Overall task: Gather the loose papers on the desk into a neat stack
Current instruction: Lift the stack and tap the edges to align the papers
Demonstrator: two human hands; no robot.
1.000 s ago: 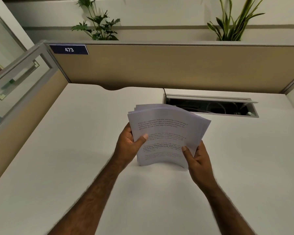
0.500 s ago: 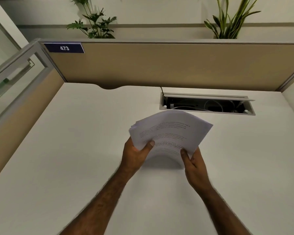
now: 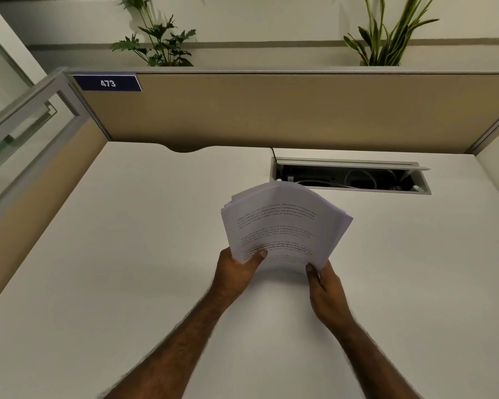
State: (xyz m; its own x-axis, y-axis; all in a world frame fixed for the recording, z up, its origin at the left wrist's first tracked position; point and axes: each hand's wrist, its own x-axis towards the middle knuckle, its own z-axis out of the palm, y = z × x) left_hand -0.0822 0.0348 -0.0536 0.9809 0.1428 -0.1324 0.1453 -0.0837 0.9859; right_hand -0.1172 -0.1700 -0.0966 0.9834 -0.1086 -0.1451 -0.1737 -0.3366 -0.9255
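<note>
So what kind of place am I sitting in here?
Most likely an office cubicle: a tan partition panel with a number plate reading 473 walls in the white desk, which has an open cable hatch. Both hands hold printed papers.

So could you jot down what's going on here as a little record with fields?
papers: one sheaf, printed text on top, bowed, edges fanned unevenly
left hand: grips the sheaf's lower left corner, thumb on top
right hand: grips its lower right corner
desk: white top, no loose sheets in view
cable tray: lid open, behind the sheaf
partition label: reads 473
plants: two, behind the partition
</note>
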